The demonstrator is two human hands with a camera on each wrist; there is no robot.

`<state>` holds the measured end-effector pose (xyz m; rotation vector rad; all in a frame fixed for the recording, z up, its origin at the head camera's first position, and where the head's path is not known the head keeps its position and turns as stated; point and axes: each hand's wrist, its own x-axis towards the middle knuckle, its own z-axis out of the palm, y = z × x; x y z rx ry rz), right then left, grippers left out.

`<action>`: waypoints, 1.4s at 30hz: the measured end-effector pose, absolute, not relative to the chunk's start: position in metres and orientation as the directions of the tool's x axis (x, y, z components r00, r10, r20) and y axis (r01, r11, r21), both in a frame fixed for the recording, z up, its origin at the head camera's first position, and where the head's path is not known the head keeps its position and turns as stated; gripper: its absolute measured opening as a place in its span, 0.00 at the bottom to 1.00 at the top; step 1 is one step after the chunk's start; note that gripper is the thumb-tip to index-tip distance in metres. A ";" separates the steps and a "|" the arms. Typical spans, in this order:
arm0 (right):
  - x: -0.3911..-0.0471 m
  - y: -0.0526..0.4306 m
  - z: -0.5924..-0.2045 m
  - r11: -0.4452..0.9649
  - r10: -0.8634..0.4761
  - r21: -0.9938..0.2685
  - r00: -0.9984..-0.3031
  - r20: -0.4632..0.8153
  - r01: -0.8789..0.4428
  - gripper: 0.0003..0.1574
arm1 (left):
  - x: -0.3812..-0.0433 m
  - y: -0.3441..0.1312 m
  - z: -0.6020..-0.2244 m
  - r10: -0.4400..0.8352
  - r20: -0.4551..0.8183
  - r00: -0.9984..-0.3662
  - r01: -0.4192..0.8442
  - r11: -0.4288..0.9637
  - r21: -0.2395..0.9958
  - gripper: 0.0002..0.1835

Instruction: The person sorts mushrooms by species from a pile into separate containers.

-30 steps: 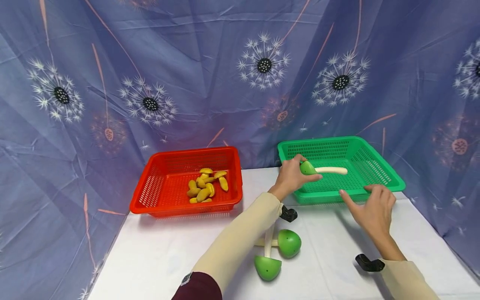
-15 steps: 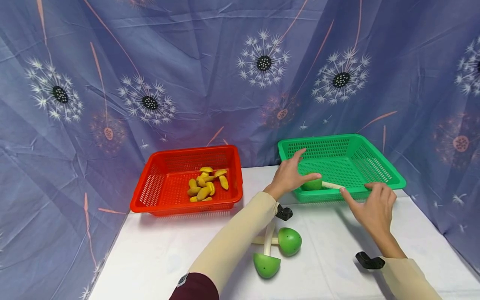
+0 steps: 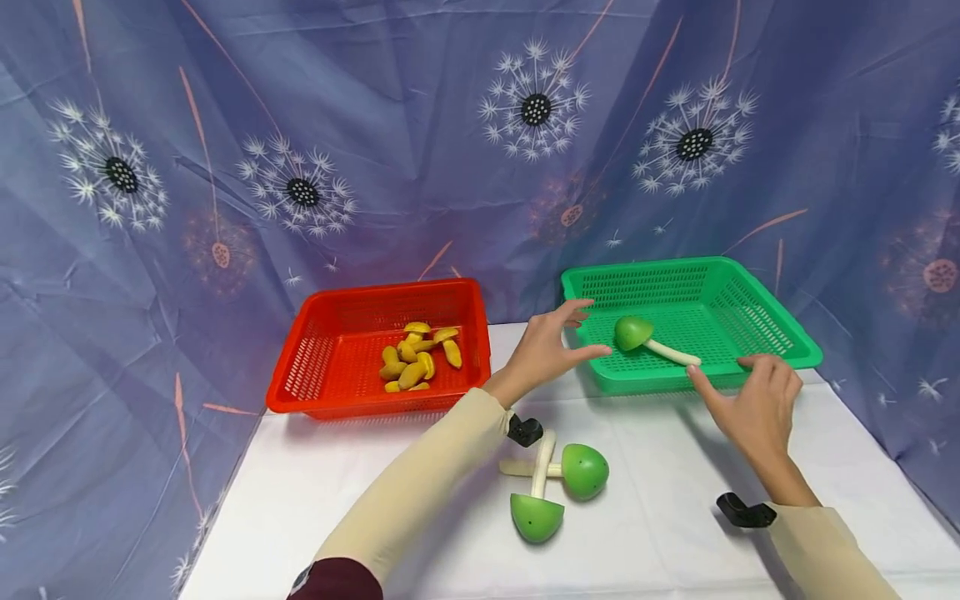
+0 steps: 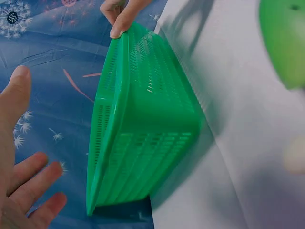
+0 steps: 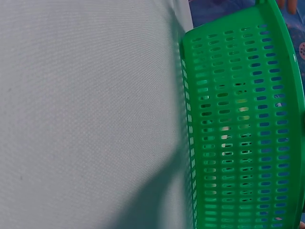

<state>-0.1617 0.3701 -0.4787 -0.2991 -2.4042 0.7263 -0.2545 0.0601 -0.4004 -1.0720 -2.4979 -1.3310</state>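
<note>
My left hand (image 3: 542,346) hangs just off the left end of the green basket (image 3: 708,379), thumb and fingers spread with nothing between them. Inside that basket lies a toy mushroom (image 3: 634,332) with a green cap and a long cream stem, its stem end near the front wall. On the basket's front rim, my right hand (image 3: 756,407) holds on with thumb and curled fingers; the left wrist view shows its thumb (image 4: 123,24) against the rim. Two more green-capped mushrooms, one cap right (image 3: 585,472) and one cap toward me (image 3: 537,518), lie with stems crossed on the white cloth.
A red basket (image 3: 288,400) stands at the left back with several small yellow-brown mushrooms (image 3: 412,375) in it. Behind both baskets hangs a blue dandelion-patterned curtain (image 3: 420,125). White cloth (image 3: 360,492) covers the table.
My left hand has let go of the green-capped mushroom, which dropped into the green basket, and has drawn back to the left out of it. My right hand stays at the rim.
</note>
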 end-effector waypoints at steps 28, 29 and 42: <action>-0.165 0.369 -0.481 0.838 0.361 -0.545 -0.782 0.508 0.033 0.47 | -0.195 0.016 -0.463 0.875 -0.100 -0.473 0.654 0.425 0.626 0.40; -0.165 0.370 -0.481 0.838 0.360 -0.545 -0.782 0.509 0.031 0.47 | -0.195 0.016 -0.464 0.876 -0.101 -0.472 0.657 0.426 0.623 0.38; -0.165 0.370 -0.482 0.838 0.361 -0.544 -0.779 0.513 0.030 0.47 | -0.195 0.018 -0.466 0.876 -0.094 -0.474 0.660 0.424 0.621 0.30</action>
